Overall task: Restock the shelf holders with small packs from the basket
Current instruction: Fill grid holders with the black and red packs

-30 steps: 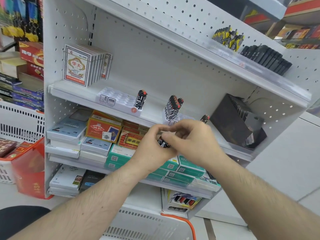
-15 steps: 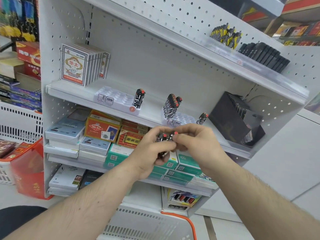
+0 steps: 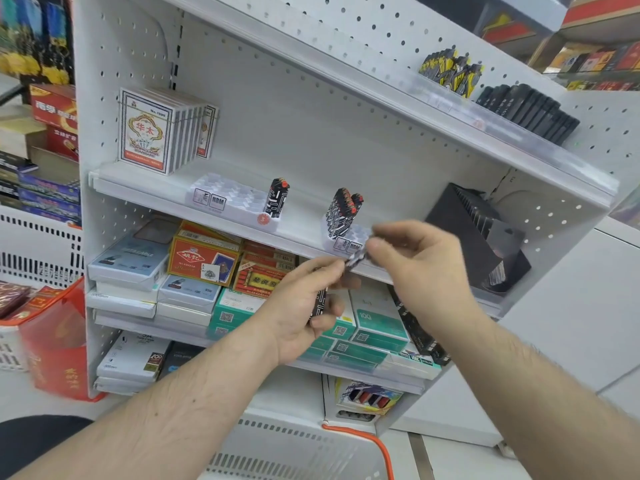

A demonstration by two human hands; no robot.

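Two white slotted holders stand on the middle shelf. The left holder [image 3: 228, 199] carries one black patterned pack with a red top [image 3: 276, 199]. The right holder [image 3: 360, 235] carries a few such packs [image 3: 341, 209] at its back. My left hand [image 3: 304, 303] grips a bunch of black packs [image 3: 319, 303] in front of the shelf edge. My right hand [image 3: 415, 258] pinches one pack [image 3: 356, 259] just in front of the right holder; motion blur hides its detail.
A white basket with an orange rim [image 3: 377, 441] sits below, at the foot of the shelf unit. A black slotted display [image 3: 478, 237] stands to the right of the holders. Card boxes [image 3: 156, 129] occupy the shelf's left end. Boxed goods [image 3: 204, 261] fill the lower shelves.
My right hand has pulled one pack away from the bunch and lifted it up and right toward the right holder. The left hand has stayed in place, still gripping the remaining packs.
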